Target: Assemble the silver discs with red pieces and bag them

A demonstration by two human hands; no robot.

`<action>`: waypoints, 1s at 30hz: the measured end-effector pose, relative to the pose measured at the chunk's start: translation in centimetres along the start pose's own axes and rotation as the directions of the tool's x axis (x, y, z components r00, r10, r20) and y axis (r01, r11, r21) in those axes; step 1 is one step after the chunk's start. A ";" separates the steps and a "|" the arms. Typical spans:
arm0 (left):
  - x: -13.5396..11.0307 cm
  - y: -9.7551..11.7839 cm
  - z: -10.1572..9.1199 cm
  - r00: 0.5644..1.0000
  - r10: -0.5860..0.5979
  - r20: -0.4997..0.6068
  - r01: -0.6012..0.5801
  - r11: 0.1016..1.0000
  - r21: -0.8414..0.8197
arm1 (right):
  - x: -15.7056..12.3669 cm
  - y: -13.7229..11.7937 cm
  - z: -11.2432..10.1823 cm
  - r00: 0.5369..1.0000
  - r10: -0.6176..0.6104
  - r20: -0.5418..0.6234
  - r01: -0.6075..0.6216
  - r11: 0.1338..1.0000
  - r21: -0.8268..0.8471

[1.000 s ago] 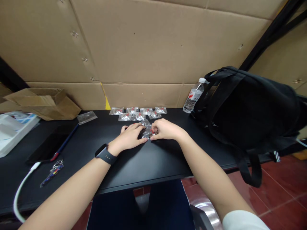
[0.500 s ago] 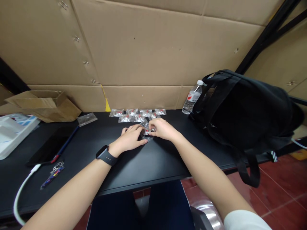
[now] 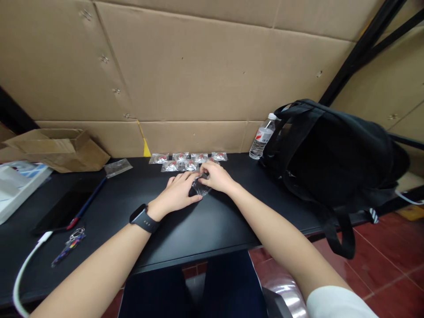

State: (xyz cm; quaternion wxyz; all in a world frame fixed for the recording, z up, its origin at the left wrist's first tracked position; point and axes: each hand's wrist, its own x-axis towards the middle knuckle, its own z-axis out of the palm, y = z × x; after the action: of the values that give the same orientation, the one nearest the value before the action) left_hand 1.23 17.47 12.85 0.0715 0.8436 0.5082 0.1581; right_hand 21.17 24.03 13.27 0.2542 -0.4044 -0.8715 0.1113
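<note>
A small clear plastic bag lies on the black tabletop between my hands. My left hand, wearing a black watch, holds the bag's left side with fingertips at its top and thumb at its lower edge. My right hand is closed in a pinch at the bag's upper right; what sits between those fingertips is hidden. Just behind my hands lie several clear packets in two rows, each with a small red piece inside. My right fingers partly cover the nearest right packet.
Farther left are a flat empty plastic bag, an open cardboard box, a dark phone on a white cable and a keychain. A water bottle and black backpack stand right. Cardboard walls the back.
My right hand has shifted slightly up and away from the bag's middle. The red piece seen in that bag before is out of sight. My left hand stays nearly in place.
</note>
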 end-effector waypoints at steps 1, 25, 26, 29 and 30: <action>0.1 0.0 -0.2 1.000 0.004 -0.008 -0.004 1.000 -0.015 | 0.1 0.4 -0.5 0.996 -0.074 0.056 0.070 0.995 0.075; 1.1 -1.3 -0.9 0.926 -0.338 -0.169 0.283 0.917 -0.283 | 0.2 2.4 0.7 0.994 0.107 0.022 -0.104 0.878 0.467; 1.1 -1.4 -0.7 0.929 -0.328 -0.171 0.280 0.926 -0.253 | 0.2 2.3 0.8 0.997 0.083 -0.005 -0.074 0.912 0.403; 1.3 -1.8 0.0 0.955 -0.260 -0.145 0.241 0.961 -0.133 | 0.1 2.1 0.7 1.000 0.001 -0.030 0.005 0.982 0.188; 1.3 -2.0 0.1 0.965 -0.229 -0.130 0.218 0.971 -0.094 | 0.1 2.0 0.6 0.999 -0.023 -0.024 0.026 0.991 0.133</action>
State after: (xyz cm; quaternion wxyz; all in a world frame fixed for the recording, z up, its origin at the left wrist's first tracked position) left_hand 0.21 19.55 12.41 0.0864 0.7643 0.5971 0.2279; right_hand 22.12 25.41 11.95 0.2915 -0.3770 -0.8642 0.1615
